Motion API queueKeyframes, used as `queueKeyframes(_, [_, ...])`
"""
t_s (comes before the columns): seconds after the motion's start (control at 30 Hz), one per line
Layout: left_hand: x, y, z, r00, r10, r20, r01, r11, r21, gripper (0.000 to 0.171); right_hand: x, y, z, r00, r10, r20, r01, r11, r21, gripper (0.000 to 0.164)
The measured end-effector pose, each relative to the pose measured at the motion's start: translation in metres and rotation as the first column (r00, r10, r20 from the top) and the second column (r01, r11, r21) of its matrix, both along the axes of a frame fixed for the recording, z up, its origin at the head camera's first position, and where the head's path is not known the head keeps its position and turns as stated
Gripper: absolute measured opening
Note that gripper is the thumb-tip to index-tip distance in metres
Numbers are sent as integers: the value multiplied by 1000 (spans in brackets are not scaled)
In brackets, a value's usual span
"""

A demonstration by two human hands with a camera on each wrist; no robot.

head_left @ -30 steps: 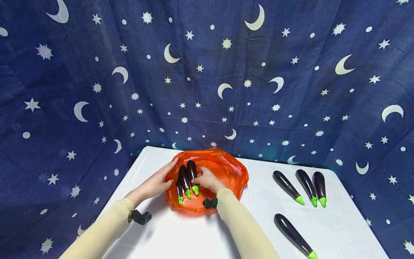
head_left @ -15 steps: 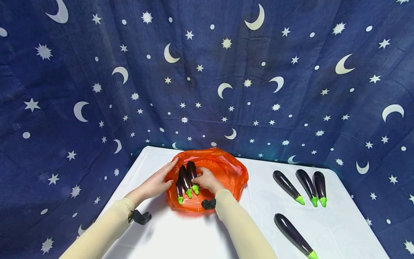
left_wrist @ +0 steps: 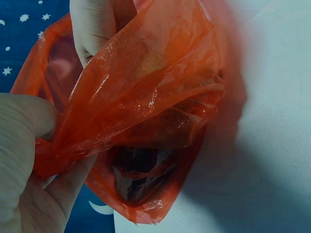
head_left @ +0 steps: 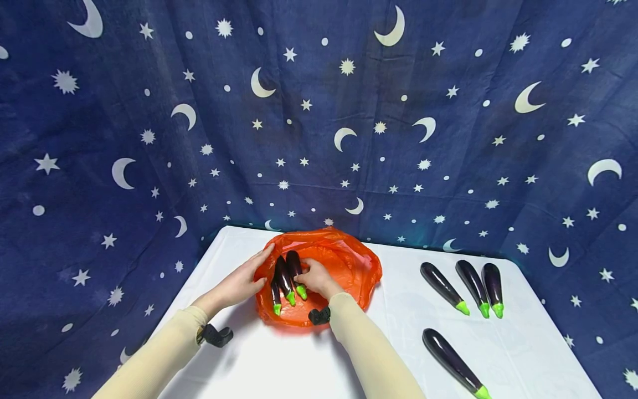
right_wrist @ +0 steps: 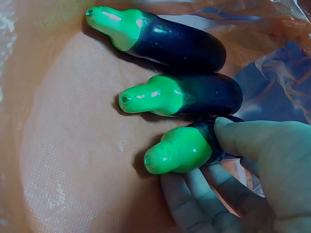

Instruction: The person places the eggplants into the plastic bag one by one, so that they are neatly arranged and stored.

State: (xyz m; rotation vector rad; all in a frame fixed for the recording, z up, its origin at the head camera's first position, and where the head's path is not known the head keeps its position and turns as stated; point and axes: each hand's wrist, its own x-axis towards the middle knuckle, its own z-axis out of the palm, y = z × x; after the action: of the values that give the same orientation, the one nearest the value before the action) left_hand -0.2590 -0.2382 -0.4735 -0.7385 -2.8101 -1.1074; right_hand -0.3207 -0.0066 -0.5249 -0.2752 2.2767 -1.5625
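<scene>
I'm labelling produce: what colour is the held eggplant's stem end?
Bright green; the stem end shows best in the right wrist view.

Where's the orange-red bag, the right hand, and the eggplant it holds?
Orange-red bag [head_left: 344, 269], head view: bare inside.
Right hand [head_left: 319, 279], head view: its back.
Held eggplant [right_wrist: 192, 148], right wrist view: green cap.

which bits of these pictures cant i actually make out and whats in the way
- Right wrist view: most of the dark end of the held eggplant, hidden by the right hand.
- Left wrist view: what lies inside the red bag, mostly masked by its own creased plastic.
- Left wrist view: part of the left hand, cut off by the left edge.
- Head view: the rest of the right sleeve, beyond the bottom edge.
</scene>
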Motion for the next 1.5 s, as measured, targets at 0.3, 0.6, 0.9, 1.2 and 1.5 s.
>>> queueKeyframes(0.3, [2, 1, 1, 1000, 6, 9, -6, 1000, -2, 88, 2, 1, 4, 1000, 14, -2, -14, 999, 36, 63])
queueKeyframes(0.6, [2, 3, 1, 1000, -5, 2, 5, 1000, 7, 87, 5, 9, 16, 997, 32, -76, -27, 997, 74, 61])
queueKeyframes(0.9, [2, 5, 1, 1000, -11, -2, 11, 1000, 6, 88, 13, 24, 36, 964, 157, -214, -121, 978, 172, 59])
queueKeyframes(1.2, [1, 7, 0, 1000, -3, 5, 3, 1000, -3, 87, 27, 46, 49, 936, 238, -259, -200, 966, 164, 58])
queueKeyframes(1.5, [1, 6, 0, 1000, -1, -12, 1, 1000, -4, 86, 44, 81, 64, 921, 265, -285, -210, 955, 210, 54])
